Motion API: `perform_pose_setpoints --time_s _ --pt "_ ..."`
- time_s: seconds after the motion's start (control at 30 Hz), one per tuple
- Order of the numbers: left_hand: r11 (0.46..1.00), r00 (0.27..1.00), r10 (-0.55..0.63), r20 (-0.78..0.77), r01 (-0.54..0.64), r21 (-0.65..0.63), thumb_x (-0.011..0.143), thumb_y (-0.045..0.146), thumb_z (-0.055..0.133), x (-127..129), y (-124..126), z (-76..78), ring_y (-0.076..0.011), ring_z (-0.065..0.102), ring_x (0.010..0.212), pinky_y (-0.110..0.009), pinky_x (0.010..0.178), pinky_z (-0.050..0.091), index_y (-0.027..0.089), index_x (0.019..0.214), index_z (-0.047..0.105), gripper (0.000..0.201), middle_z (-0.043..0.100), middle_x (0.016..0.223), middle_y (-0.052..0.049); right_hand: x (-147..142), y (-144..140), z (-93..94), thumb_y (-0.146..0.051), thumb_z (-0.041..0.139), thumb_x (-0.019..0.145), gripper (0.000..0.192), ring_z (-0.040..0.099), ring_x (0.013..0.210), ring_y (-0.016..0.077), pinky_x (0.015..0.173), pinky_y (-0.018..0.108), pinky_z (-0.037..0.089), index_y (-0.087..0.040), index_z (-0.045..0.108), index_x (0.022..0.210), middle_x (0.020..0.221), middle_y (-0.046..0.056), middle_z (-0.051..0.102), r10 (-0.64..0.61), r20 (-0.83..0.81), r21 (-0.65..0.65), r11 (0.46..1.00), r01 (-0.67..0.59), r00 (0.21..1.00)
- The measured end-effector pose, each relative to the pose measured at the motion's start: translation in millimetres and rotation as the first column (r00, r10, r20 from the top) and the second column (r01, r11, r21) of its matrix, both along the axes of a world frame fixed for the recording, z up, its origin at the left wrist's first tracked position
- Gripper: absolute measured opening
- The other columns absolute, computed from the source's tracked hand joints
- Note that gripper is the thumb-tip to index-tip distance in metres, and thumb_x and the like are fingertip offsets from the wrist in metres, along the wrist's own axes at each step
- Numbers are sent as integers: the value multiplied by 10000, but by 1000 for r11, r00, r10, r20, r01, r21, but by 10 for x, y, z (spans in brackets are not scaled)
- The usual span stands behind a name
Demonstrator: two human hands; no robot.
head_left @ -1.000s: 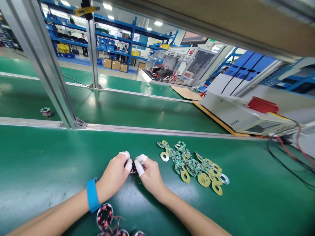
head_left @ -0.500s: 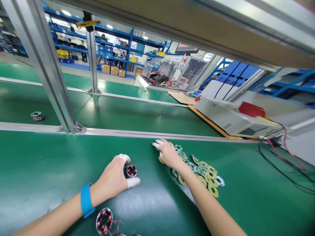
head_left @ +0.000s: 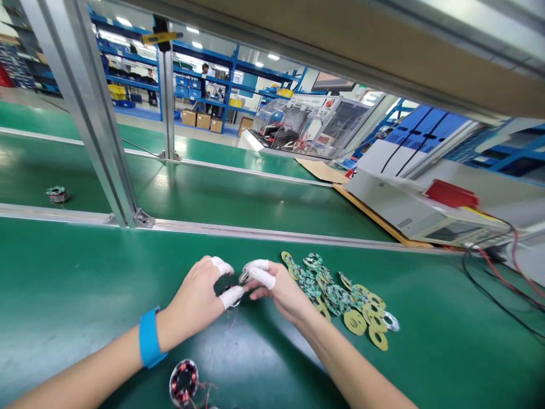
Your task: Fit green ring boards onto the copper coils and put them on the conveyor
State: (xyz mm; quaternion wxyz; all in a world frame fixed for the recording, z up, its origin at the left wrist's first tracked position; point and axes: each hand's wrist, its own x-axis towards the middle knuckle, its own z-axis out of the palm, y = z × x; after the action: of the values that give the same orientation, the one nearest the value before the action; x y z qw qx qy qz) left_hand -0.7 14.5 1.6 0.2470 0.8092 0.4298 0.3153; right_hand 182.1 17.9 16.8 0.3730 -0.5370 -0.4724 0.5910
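Observation:
My left hand, with white finger cots on its thumb and fingertip and a blue wristband, curls around a small motor stator. Copper-red windings and thin wires show below the thumb; most of the stator is hidden by the hand. Just right of it, my right hand, also in white finger cots, pinches a small ring-shaped circuit board, seen nearly edge-on close above the stator. Right of my right hand lies a loose pile of green and yellow ring-shaped boards.
Another wound stator with loose wires lies at the near edge. Beyond the metal rail sits a further stator. An upright aluminium post stands at left. A grey instrument with cables occupies the right. A person stands far back by blue shelves.
My right hand has come left from the board pile to the stator, now with a ring-shaped board between its fingers. My left hand stays around the stator, its thumb now over it.

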Motion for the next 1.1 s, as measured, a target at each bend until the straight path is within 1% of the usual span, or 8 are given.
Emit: perform_pose_setpoints --time_s 0.13,0.23,0.37,0.57,0.63,0.77,0.87,1.1 --pt "998 999 -35 -11 35 50 886 239 426 -15 17 73 -192 493 774 -320 718 379 175 767 592 215 591 770 -42 -128 -86 -33 -530 705 620 415 626 523 130 434 187 465 -132 614 692 610 38 637 -26 -97 -74 997 19 995" --pt "989 993 -33 115 50 -143 865 236 421 -10 43 78 -159 496 713 -276 659 373 176 701 558 222 573 719 -10 -100 -116 -12 -471 727 620 414 601 573 137 471 227 500 -128 656 842 703 48 627 -54 71 158 987 43 996" --pt "933 968 -37 249 123 -340 830 278 442 0 93 53 -133 480 651 -243 608 362 172 635 509 232 545 656 19 -48 -185 17 -263 739 638 427 572 723 165 549 267 544 -167 657 1046 927 89 601 -66 378 513 845 -149 924" --pt "877 940 -124 317 254 -409 814 299 434 -5 132 81 -122 474 616 -230 588 368 173 595 456 253 515 609 33 15 -241 20 -287 737 688 403 567 685 171 538 291 529 -183 647 1066 984 111 622 -79 649 576 701 -420 757" --pt "906 964 -123 236 206 -369 839 316 412 -8 113 99 -137 497 648 -246 616 385 170 626 490 270 540 646 16 73 -216 29 -313 717 705 375 576 734 196 550 301 525 -179 651 1049 975 115 630 -103 670 585 683 -438 735" --pt "995 982 -8 -190 -11 -96 696 553 634 0 31 67 -234 512 792 -336 701 400 163 782 605 401 594 783 -49 191 -152 27 -312 653 728 286 566 675 179 510 276 513 -160 670 969 857 95 613 -145 624 540 790 -290 768" --pt "999 926 -6 -378 -14 -48 553 557 758 20 -11 -21 -258 516 807 -353 697 411 158 818 633 495 600 814 -67 183 -147 -30 -309 649 706 249 549 605 154 483 254 496 -153 683 896 754 56 572 -85 588 431 875 -222 804" --pt "1000 909 -7 -416 3 -11 657 478 729 48 -16 -117 -233 524 786 -339 685 424 157 759 612 357 595 802 -56 -7 -243 -203 -287 666 711 277 562 667 165 515 254 503 -177 669 965 839 66 599 27 606 408 847 -340 795"
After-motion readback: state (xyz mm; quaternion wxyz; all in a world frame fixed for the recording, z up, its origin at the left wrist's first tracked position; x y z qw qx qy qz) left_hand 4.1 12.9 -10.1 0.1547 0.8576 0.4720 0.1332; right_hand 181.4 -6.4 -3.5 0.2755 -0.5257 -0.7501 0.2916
